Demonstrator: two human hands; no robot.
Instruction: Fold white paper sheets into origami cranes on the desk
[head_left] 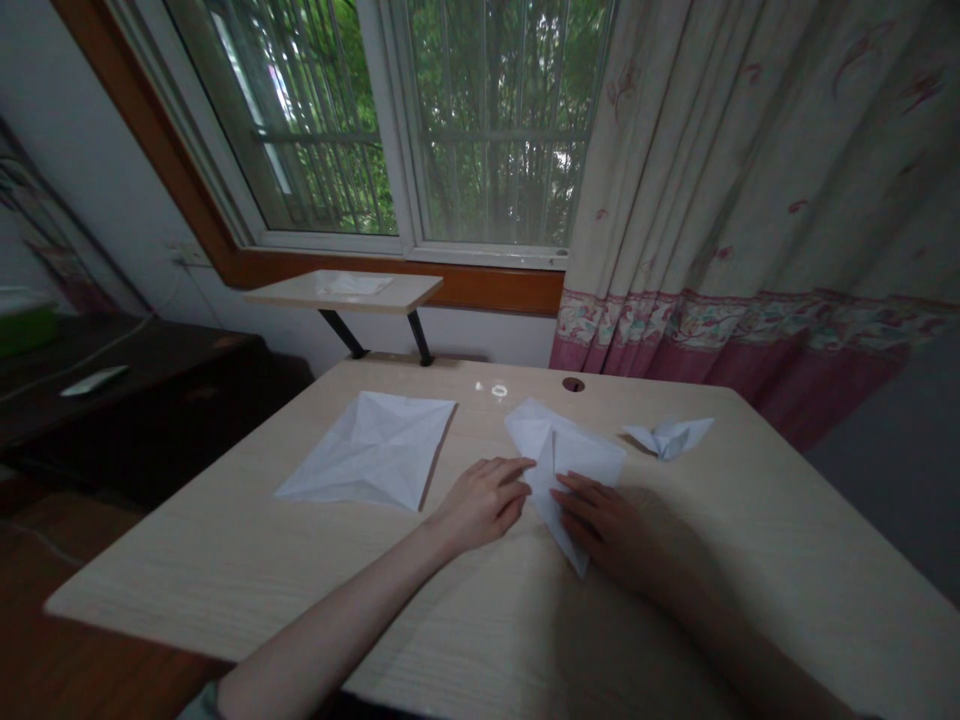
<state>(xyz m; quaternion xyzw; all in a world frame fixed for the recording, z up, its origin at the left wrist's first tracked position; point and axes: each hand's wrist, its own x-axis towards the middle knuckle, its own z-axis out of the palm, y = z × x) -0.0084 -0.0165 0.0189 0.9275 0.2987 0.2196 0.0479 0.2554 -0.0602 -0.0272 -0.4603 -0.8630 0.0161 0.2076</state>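
A partly folded sheet of white paper [532,430] lies on the table in front of me, with a raised crease near its middle and a point towards me. My left hand [487,502] comes in from the left, its fingers bent and closed on the paper beside that crease. Across from it, my right hand [606,522] rests on the paper's lower right part with its fingers stretched out and slightly apart. Part of the paper is hidden under the right fingers. Right of the hands stands a small folded paper crane [667,437] with spread wings.
A creased square paper sheet [375,445] lies to the left on the pale wooden table [337,570]. Behind it a raised shelf [285,290] carries another white paper [356,284]. A curtain [712,250] hangs at the back right. A dark cabinet [150,350] stands at left.
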